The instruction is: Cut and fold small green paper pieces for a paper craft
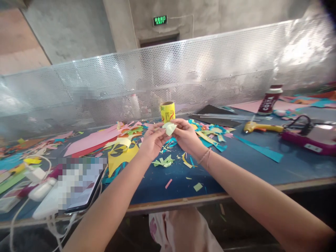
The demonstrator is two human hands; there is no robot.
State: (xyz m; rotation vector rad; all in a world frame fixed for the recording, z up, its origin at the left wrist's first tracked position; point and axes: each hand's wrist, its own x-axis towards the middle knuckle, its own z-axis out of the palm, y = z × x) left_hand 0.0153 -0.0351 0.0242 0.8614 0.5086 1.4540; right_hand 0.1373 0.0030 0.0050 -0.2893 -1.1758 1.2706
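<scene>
Between my two hands, above the blue table, is a small pale green piece of paper (169,128), folded or curled. My left hand (154,140) pinches its left side, and my right hand (187,134) grips its right side with thumb and fingers. Just behind the fingers stands a yellow printed paper tube (168,111). Below my hands lies a little heap of light green paper strips (164,161). A yellow cut sheet (122,155) rests to the left, and colourful paper scraps (210,131) are spread to the right.
A yellow glue gun (262,127) lies at the right, near a purple device (301,142) and a dark red bottle (270,100). Phones with white cables (85,187) sit at the left front edge. Pink sheets (91,141) lie behind. A perforated metal panel (118,87) borders the table.
</scene>
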